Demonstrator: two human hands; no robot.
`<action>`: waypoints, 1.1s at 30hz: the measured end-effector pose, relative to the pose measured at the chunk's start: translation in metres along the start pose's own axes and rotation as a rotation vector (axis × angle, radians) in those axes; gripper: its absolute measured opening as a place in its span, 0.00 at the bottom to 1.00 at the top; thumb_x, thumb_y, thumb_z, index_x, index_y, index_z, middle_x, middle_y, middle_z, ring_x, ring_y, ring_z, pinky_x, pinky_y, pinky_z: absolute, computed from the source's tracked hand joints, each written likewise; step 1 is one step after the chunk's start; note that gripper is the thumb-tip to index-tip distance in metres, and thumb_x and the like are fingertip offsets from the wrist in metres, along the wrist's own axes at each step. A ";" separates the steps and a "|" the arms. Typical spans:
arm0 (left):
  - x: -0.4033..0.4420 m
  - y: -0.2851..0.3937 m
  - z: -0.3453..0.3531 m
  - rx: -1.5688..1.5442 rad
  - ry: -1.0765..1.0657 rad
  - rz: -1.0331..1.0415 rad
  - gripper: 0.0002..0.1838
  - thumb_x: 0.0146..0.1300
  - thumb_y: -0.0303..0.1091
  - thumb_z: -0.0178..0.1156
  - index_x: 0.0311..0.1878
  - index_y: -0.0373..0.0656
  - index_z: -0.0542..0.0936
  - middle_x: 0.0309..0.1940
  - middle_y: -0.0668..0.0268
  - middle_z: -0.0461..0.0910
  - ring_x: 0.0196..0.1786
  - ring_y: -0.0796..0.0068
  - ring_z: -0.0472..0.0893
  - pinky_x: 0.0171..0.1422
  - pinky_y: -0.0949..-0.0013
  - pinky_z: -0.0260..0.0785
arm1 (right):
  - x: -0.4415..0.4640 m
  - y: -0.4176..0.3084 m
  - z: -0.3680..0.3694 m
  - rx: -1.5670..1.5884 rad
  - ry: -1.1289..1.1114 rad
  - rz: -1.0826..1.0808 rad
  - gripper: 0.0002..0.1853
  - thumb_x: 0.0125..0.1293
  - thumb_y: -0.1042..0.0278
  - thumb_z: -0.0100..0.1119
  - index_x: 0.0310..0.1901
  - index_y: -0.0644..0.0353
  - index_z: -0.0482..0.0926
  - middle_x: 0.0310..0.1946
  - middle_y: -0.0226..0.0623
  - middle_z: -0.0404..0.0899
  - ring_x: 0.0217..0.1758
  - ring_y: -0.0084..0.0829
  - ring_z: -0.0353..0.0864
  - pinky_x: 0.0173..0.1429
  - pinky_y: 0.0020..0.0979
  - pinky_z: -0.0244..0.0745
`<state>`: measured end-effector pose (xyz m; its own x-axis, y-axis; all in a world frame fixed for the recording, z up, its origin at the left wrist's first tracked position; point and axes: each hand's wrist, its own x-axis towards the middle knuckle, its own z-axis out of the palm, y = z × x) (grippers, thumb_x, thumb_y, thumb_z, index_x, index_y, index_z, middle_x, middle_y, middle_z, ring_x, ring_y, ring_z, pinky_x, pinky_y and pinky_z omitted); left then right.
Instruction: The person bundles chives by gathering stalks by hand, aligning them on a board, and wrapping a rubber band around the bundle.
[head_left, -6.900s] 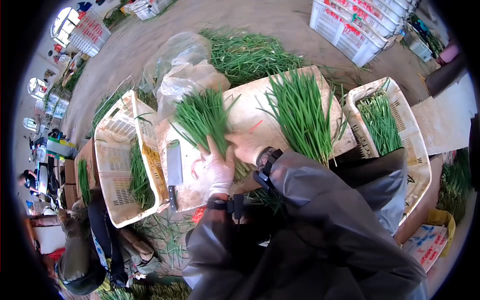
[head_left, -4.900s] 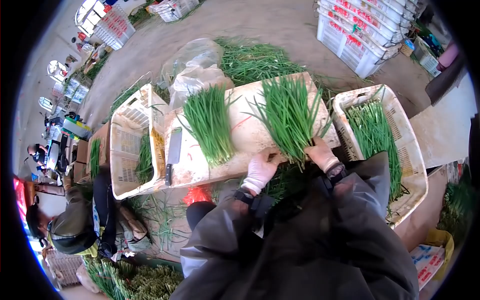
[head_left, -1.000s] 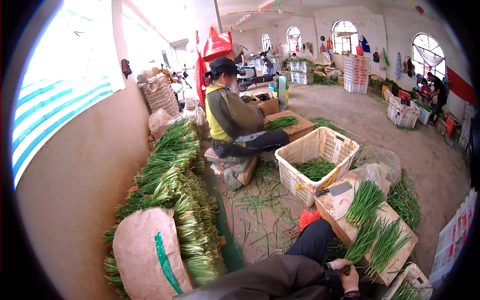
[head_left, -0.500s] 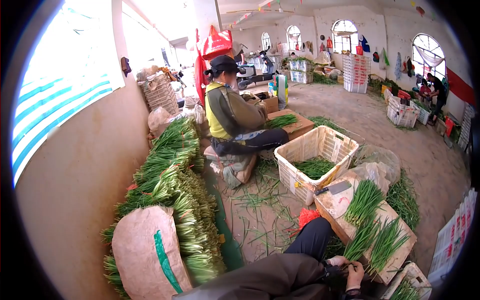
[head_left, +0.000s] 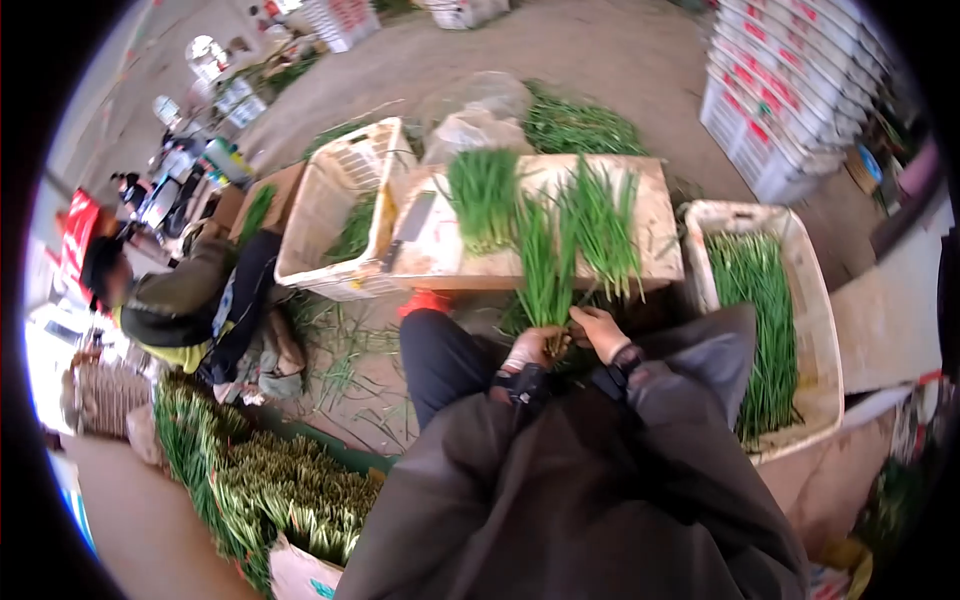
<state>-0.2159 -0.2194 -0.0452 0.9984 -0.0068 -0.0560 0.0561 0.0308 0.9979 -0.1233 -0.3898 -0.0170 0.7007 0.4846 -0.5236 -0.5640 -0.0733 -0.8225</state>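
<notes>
The left hand (head_left: 533,347) is closed on the bottom of a green bunch (head_left: 545,265) by the counter's (head_left: 655,240) near edge, the right hand (head_left: 600,335) is beside it, grip unclear, and one neat bunch (head_left: 482,200) looks done while a looser pile (head_left: 605,225) seems left.

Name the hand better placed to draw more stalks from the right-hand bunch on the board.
Right, I'd judge: the right hand is nearer the right-hand bunch, just below its stalk ends, while the left hand appears closed around the middle bunch's lower ends.
</notes>
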 end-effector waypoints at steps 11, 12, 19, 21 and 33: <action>0.007 0.020 0.003 -0.834 0.286 -0.728 0.20 0.78 0.39 0.49 0.65 0.41 0.77 0.58 0.55 0.84 0.61 0.53 0.82 0.69 0.46 0.70 | 0.028 0.016 -0.003 -0.098 0.102 -0.242 0.11 0.71 0.68 0.68 0.47 0.67 0.85 0.38 0.32 0.87 0.39 0.24 0.84 0.45 0.29 0.79; 0.007 0.022 0.004 -0.832 0.294 -0.747 0.20 0.77 0.39 0.49 0.66 0.41 0.76 0.58 0.55 0.84 0.62 0.52 0.82 0.70 0.45 0.69 | 0.031 0.016 -0.001 -0.257 0.159 -0.376 0.12 0.67 0.64 0.70 0.43 0.66 0.86 0.31 0.42 0.87 0.36 0.34 0.87 0.43 0.35 0.80; 0.009 0.013 0.003 -0.911 0.234 -0.678 0.21 0.74 0.40 0.50 0.65 0.42 0.78 0.57 0.55 0.85 0.56 0.55 0.82 0.69 0.48 0.68 | 0.008 -0.013 0.008 -0.966 0.395 -0.330 0.14 0.65 0.51 0.69 0.39 0.54 0.88 0.39 0.42 0.89 0.45 0.49 0.88 0.49 0.45 0.81; 0.010 0.011 0.004 -0.914 0.226 -0.671 0.21 0.75 0.40 0.51 0.64 0.42 0.78 0.56 0.56 0.85 0.56 0.56 0.82 0.68 0.49 0.68 | 0.005 -0.017 0.009 -0.926 0.419 -0.413 0.14 0.66 0.52 0.69 0.41 0.55 0.87 0.38 0.44 0.89 0.45 0.49 0.88 0.48 0.45 0.82; 0.008 0.014 0.021 -0.700 0.215 -0.510 0.15 0.77 0.38 0.57 0.62 0.47 0.76 0.48 0.64 0.85 0.47 0.65 0.84 0.45 0.56 0.80 | 0.012 -0.019 0.024 -0.811 0.254 -0.411 0.22 0.62 0.47 0.72 0.43 0.61 0.87 0.41 0.49 0.88 0.47 0.50 0.88 0.54 0.44 0.81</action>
<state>-0.2068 -0.2398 -0.0312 0.8264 -0.0014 -0.5631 0.4139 0.6794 0.6059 -0.1146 -0.3617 -0.0029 0.9053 0.4096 -0.1124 0.1573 -0.5692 -0.8070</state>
